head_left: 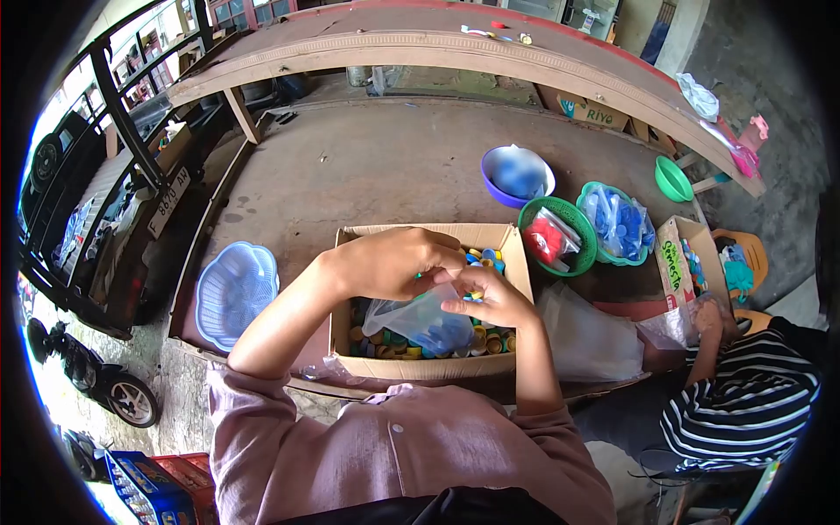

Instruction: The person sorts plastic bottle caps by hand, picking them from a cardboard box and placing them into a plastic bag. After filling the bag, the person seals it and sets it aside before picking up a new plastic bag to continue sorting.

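Note:
Over a cardboard box (435,367) full of mixed coloured bottle caps, both of my hands hold a clear plastic bag (422,322) with blue caps inside. My left hand (394,260) pinches the bag's top from the left. My right hand (492,297) grips the same top edge from the right, fingers curled on the plastic. The bag hangs down into the box.
An empty light-blue basket (234,292) lies to the left. Behind the box are a purple bowl (516,175), a green basket with a bag of red caps (557,236) and a teal basket of blue caps (617,225). A person in a striped shirt (744,407) sits at the right.

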`<state>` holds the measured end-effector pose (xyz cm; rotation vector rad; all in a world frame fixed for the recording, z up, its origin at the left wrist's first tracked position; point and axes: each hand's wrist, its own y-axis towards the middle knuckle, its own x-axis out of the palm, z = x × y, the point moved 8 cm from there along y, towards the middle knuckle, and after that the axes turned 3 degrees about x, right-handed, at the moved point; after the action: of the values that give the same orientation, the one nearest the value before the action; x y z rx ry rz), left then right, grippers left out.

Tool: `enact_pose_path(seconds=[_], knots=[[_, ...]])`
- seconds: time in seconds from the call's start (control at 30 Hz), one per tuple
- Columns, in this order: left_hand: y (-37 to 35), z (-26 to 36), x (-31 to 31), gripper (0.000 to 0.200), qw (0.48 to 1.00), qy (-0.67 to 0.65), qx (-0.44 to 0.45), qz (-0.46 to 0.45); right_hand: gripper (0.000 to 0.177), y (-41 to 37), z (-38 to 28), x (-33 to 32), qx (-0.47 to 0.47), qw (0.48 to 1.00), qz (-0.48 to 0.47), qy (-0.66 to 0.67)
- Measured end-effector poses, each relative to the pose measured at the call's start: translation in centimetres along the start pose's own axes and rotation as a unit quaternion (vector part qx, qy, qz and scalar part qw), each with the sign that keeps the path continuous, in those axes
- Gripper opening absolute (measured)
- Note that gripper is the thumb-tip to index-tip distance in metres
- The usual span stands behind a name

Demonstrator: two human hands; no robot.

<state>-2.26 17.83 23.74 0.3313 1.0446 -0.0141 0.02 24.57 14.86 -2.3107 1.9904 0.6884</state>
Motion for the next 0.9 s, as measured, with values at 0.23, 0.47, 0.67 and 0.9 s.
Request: enact_pose_path(seconds=[0.23, 0.47, 0.67, 0.9], knots=[[-0.6, -1.5, -1.3, 0.017, 0.989, -0.129, -0.058, 0.039, 0.014, -0.9, 1.6, 0.9, -0.011, 0.999, -0.018, -0.050], [-7.6, -10.0, 0.5, 0.039, 0.833, -0.432, -0.079, 0.336, 0.016, -1.0, 2.5, -1.2, 0.068, 0.980, 0.071, 0.175], [-8.8, -15.4, 12.5, 0.048, 0.911, -0.292, -0.214, 0.196, 0.020, 2.7, 5.3, -2.3, 0.073, 0.980, 0.106, 0.149], [-8.2, -19.5, 7.7, 0.017, 0.845, -0.167, -0.282, 0.423, 0.041, 5.1, 8.4, -6.3, -0.011, 0.964, 0.266, -0.005]])
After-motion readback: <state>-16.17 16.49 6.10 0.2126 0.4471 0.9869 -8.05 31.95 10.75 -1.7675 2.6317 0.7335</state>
